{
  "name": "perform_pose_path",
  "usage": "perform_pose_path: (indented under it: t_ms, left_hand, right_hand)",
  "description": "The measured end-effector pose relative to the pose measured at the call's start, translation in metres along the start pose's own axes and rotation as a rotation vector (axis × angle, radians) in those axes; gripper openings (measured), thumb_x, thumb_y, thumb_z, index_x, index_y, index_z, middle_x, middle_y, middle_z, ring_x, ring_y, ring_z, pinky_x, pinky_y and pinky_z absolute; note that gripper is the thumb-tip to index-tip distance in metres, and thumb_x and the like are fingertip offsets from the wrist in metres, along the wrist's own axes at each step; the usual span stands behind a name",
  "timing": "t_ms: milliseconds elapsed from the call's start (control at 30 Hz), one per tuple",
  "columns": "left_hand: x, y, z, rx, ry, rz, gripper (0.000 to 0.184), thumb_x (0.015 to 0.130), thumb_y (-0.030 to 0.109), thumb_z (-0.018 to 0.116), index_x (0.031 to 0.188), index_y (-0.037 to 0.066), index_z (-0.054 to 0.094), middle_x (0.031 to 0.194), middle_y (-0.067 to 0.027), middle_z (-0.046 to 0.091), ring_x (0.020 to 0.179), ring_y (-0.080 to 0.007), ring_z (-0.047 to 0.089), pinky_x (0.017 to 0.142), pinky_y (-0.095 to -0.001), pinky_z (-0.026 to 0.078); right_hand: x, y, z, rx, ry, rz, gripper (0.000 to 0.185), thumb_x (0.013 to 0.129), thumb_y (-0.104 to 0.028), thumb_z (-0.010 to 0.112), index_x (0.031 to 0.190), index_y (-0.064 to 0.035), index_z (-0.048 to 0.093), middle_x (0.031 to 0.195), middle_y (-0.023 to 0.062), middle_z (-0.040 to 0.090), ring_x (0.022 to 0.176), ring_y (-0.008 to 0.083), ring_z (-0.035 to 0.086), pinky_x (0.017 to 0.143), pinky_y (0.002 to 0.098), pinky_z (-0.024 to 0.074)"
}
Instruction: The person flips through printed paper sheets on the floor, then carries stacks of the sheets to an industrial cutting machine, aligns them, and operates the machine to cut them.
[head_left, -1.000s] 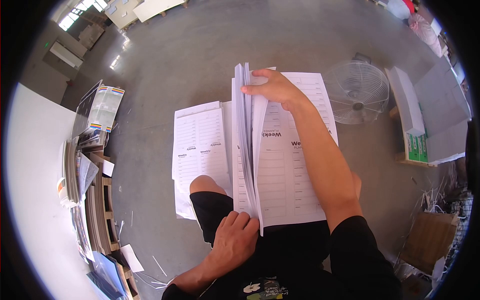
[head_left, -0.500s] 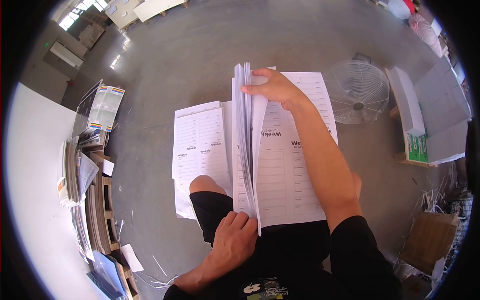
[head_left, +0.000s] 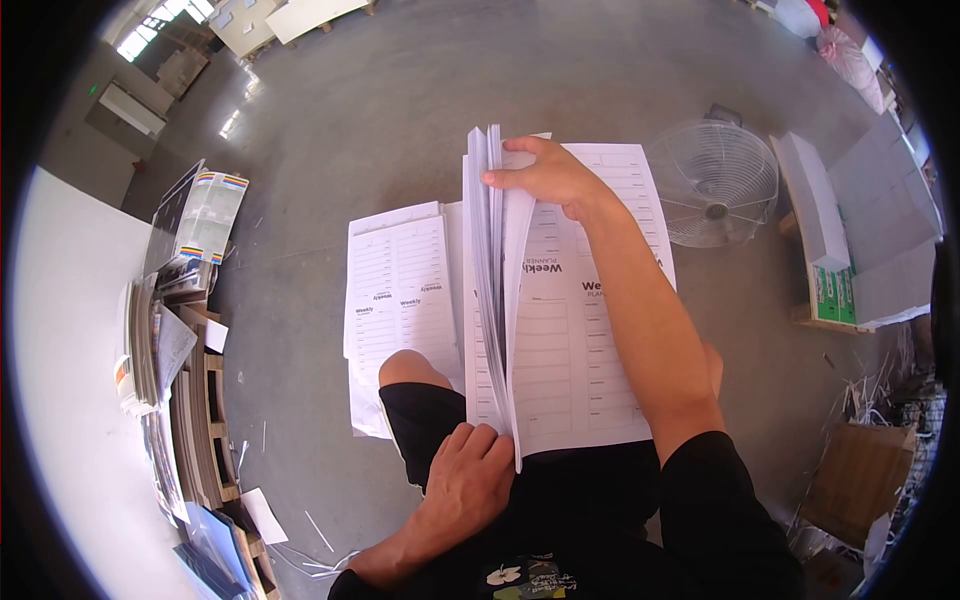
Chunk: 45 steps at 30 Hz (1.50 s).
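Note:
A batch of printed "Weekly Planner" sheets (head_left: pixel 492 260) stands on edge, bowed, above a flat stack of the same sheets (head_left: pixel 560 390) across my lap. My right hand (head_left: pixel 548 178) grips the batch near its far end, the fingers curled round the upper edges. Down at the near end, my left hand (head_left: pixel 472 468) is closed on the batch's lower corner, its fingertips hidden behind the paper. A second stack of planner sheets (head_left: pixel 400 250) lies to the left, beyond my knee.
A floor fan with a wire cage (head_left: pixel 712 185) stands right of the sheets. Farther right, large white paper stacks (head_left: pixel 815 200) rest on a pallet. On the left, pallets (head_left: pixel 215 410) hold piles of cardboard and print beside a white surface (head_left: pixel 85 300). Paper scraps litter the grey floor.

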<state>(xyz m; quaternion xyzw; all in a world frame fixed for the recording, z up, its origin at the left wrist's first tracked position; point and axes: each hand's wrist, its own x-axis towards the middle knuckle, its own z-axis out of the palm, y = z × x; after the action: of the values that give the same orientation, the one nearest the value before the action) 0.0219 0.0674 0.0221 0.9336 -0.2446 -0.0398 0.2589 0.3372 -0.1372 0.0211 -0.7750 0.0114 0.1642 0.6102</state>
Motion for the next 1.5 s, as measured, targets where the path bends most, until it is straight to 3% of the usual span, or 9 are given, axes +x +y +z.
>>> perform_pose_path:
  t_ms: [267, 367, 433, 533, 733, 867, 933, 1133, 1500]
  left_hand:
    - [-0.001, -0.001, 0.0, -0.025, 0.014, 0.009, 0.021, 0.078, 0.003, 0.074, 0.093, 0.006, 0.061, 0.088, -0.0113, 0.054, 0.084, -0.0314, 0.056, 0.074, -0.0427, 0.048]
    - [-0.001, -0.001, 0.0, -0.017, 0.013, 0.007, 0.021, 0.078, 0.002, 0.074, 0.094, 0.005, 0.062, 0.088, -0.0114, 0.054, 0.084, -0.0314, 0.056, 0.074, -0.0426, 0.048]
    - [-0.001, 0.0, 0.0, -0.036, 0.016, 0.015, 0.021, 0.078, 0.003, 0.074, 0.095, 0.005, 0.062, 0.089, -0.0109, 0.054, 0.085, -0.0311, 0.056, 0.074, -0.0423, 0.048]
    - [0.002, 0.003, -0.002, -0.004, 0.003, 0.029, 0.02, 0.079, 0.004, 0.073, 0.095, 0.006, 0.063, 0.089, -0.01, 0.054, 0.085, -0.0304, 0.057, 0.074, -0.0421, 0.048]
    - [0.005, 0.009, -0.002, 0.074, -0.025, 0.044, 0.017, 0.08, 0.007, 0.072, 0.095, 0.008, 0.063, 0.089, -0.0085, 0.055, 0.087, -0.0281, 0.057, 0.075, -0.0406, 0.047]
    - [0.006, 0.011, 0.0, 0.102, -0.027, 0.042, 0.017, 0.081, 0.007, 0.072, 0.095, 0.009, 0.063, 0.09, -0.0081, 0.054, 0.087, -0.0274, 0.057, 0.075, -0.0399, 0.047]
    - [0.006, 0.012, -0.001, 0.101, -0.029, 0.043, 0.017, 0.081, 0.007, 0.071, 0.097, 0.008, 0.063, 0.09, -0.008, 0.054, 0.087, -0.0271, 0.057, 0.075, -0.0398, 0.046]
    - [0.006, 0.013, -0.002, 0.104, -0.027, 0.041, 0.018, 0.08, 0.006, 0.071, 0.096, 0.008, 0.063, 0.09, -0.0078, 0.053, 0.087, -0.0272, 0.056, 0.074, -0.0399, 0.046]
    - [0.002, 0.007, 0.001, 0.072, -0.006, 0.027, 0.019, 0.078, 0.006, 0.073, 0.094, 0.008, 0.062, 0.089, -0.0086, 0.053, 0.086, -0.0285, 0.056, 0.074, -0.0405, 0.047]
  right_hand:
    - [0.0, -0.001, -0.001, 0.025, -0.025, -0.012, 0.086, 0.081, -0.029, 0.09, 0.153, -0.0049, 0.05, 0.142, 0.022, 0.062, 0.13, 0.0336, 0.062, 0.111, 0.0425, 0.0456]
    - [-0.009, -0.011, -0.003, 0.013, -0.033, 0.02, 0.082, 0.084, -0.021, 0.083, 0.156, -0.0054, 0.047, 0.146, 0.0218, 0.059, 0.134, 0.0327, 0.059, 0.109, 0.04, 0.0463]
    - [-0.014, -0.017, 0.0, -0.053, 0.037, 0.065, 0.081, 0.084, -0.014, 0.074, 0.159, -0.0113, 0.044, 0.151, 0.0206, 0.055, 0.136, 0.0308, 0.055, 0.103, 0.0387, 0.0483]
    - [-0.015, -0.011, -0.002, -0.037, 0.069, -0.06, 0.082, 0.083, -0.013, 0.067, 0.161, -0.0182, 0.043, 0.154, 0.0187, 0.051, 0.136, 0.029, 0.053, 0.097, 0.039, 0.0495]
    - [-0.018, -0.018, -0.006, -0.144, -0.017, 0.052, 0.073, 0.085, -0.018, 0.067, 0.157, -0.019, 0.051, 0.151, 0.0161, 0.055, 0.131, 0.0279, 0.056, 0.095, 0.0394, 0.0505]
    - [-0.002, -0.004, -0.003, 0.014, -0.004, 0.012, 0.068, 0.087, -0.023, 0.07, 0.153, -0.013, 0.055, 0.147, 0.0162, 0.059, 0.13, 0.0292, 0.058, 0.098, 0.0408, 0.05]
    - [-0.002, -0.005, 0.003, 0.07, 0.052, 0.01, 0.074, 0.086, -0.035, 0.077, 0.15, -0.0076, 0.056, 0.144, 0.0172, 0.062, 0.131, 0.0304, 0.059, 0.101, 0.042, 0.0488]
    - [0.0, -0.003, 0.006, -0.041, 0.064, -0.021, 0.087, 0.078, -0.049, 0.088, 0.149, -0.0077, 0.057, 0.144, 0.0192, 0.061, 0.133, 0.0344, 0.058, 0.105, 0.0448, 0.0469]
    - [-0.001, -0.002, 0.002, 0.008, 0.022, 0.009, 0.081, 0.082, -0.042, 0.088, 0.149, -0.0116, 0.056, 0.144, 0.019, 0.061, 0.133, 0.0351, 0.058, 0.109, 0.0477, 0.0447]
